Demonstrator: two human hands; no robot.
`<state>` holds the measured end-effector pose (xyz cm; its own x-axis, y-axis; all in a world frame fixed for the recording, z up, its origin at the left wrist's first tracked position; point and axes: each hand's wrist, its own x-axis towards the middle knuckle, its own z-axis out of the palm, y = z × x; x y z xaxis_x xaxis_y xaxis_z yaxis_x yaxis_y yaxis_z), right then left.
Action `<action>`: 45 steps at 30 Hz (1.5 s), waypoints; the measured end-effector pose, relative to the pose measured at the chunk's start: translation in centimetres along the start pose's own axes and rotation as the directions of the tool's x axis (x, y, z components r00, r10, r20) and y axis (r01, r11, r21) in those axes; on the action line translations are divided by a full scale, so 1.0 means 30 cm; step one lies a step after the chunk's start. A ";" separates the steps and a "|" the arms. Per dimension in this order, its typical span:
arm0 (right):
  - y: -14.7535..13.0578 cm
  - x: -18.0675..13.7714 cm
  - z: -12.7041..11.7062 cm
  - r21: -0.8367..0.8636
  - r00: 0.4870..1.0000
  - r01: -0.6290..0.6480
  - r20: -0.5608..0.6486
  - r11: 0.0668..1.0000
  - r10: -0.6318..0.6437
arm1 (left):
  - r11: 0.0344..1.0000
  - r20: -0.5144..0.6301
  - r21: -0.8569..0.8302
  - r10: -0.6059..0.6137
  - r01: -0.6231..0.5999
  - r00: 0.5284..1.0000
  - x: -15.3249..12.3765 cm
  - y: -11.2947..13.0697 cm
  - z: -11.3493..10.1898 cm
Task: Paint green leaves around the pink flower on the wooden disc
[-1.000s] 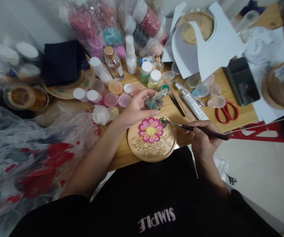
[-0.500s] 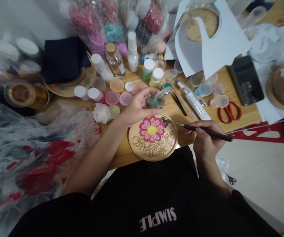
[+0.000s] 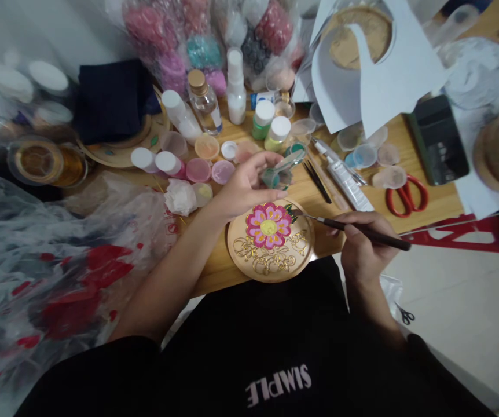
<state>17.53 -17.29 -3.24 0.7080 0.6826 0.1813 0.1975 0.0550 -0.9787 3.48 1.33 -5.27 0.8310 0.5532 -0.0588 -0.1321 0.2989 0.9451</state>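
My left hand (image 3: pixel 252 184) is closed around a small clear cup (image 3: pixel 276 179) of green paint, with a clear stick or spoon (image 3: pixel 290 160) leaning out of it. In my right hand (image 3: pixel 362 246) is a dark-handled palette knife (image 3: pixel 366 233), its thin metal tip at a green leaf (image 3: pixel 292 213). That leaf belongs to a round wooden plaque (image 3: pixel 271 274) at the table's front edge. A pink flower (image 3: pixel 269 226) with a yellow centre is coloured on the plaque, above gold outlined scrolls. Whether the tip touches the leaf I cannot tell.
Behind my hands stand paint pots (image 3: pixel 199 169), bottles (image 3: pixel 235 87) and bagged beads or balls (image 3: pixel 271 29). Tweezers (image 3: pixel 318 180), a glue tube (image 3: pixel 344 184), red scissors (image 3: pixel 407 197) and a phone (image 3: pixel 439 141) lie to the right. Plastic sheeting (image 3: pixel 71 272) covers the left side.
The view has shifted slightly, so the objects at the back sit a little further right. Both hands keep their grips, and the knife tip stays at the green leaf.
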 end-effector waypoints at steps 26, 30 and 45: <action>-0.013 -0.006 -0.008 -0.066 0.999 0.039 0.024 0.997 -0.038 | 1.000 -0.005 -0.010 -0.001 0.001 1.000 0.000 0.000 0.001; -0.014 -0.008 -0.010 -0.083 0.999 0.025 0.042 0.996 -0.022 | 1.000 -0.017 -0.002 0.002 -0.002 1.000 0.001 0.000 0.003; -0.017 -0.001 -0.007 -0.069 0.999 0.041 -0.023 0.997 -0.042 | 1.000 0.006 -0.020 0.000 0.000 1.000 0.001 -0.003 -0.001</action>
<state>17.57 -17.49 -2.73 0.7142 0.6629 0.2246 0.2725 0.0322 -0.9616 3.49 1.34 -5.36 0.8343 0.5484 -0.0567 -0.1427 0.3141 0.9386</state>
